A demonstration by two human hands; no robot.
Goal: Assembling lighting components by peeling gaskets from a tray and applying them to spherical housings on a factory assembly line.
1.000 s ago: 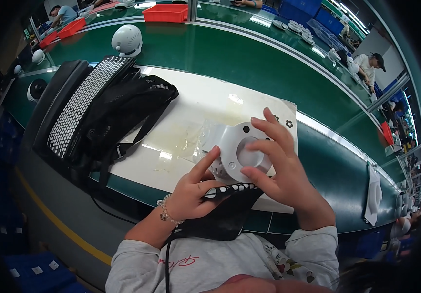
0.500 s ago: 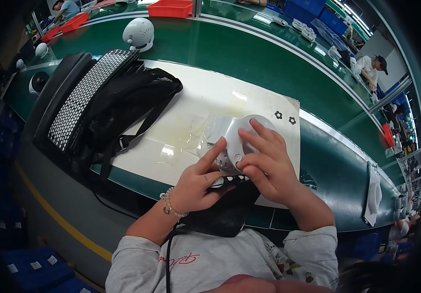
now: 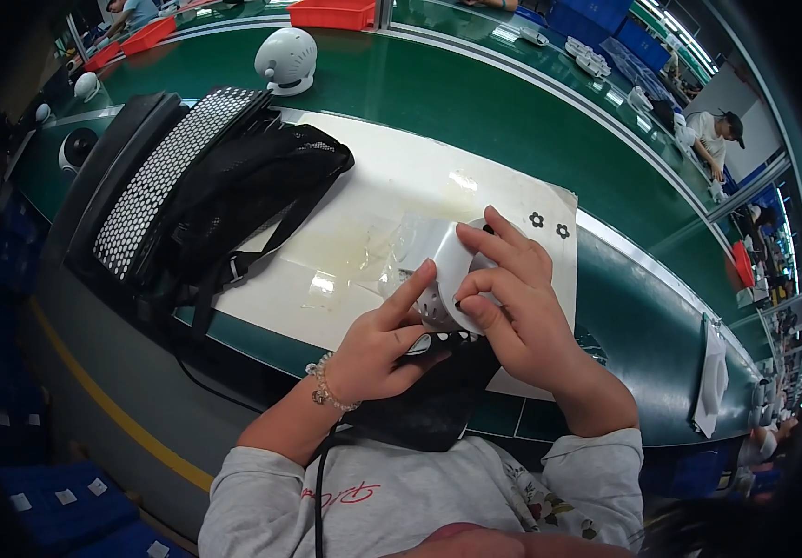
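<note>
A white plastic housing (image 3: 433,244) with a round base and a patch of small holes lies on a white board, partly in clear film. My left hand (image 3: 384,349) grips its near side, index finger stretched along it. Under that hand is a black sheet (image 3: 457,340) with white oval spots. My right hand (image 3: 522,298) is over the round base, thumb and index finger pinched at a small black pad (image 3: 459,305). Its other fingers reach across the base and hide much of it. Whether the pad touches the base I cannot tell.
A black mesh bag (image 3: 261,191) and a white perforated strip (image 3: 164,191) lie on the left. Two black flower-shaped pieces (image 3: 550,225) are on the white board (image 3: 326,237). A white ball-shaped device (image 3: 286,60) and a red tray (image 3: 333,13) stand behind. Another person (image 3: 712,139) works far right.
My right thumb and index finger have drawn together at the small black pad, and the hand has shifted slightly over the base. My left hand keeps its hold. The view has shifted a little.
</note>
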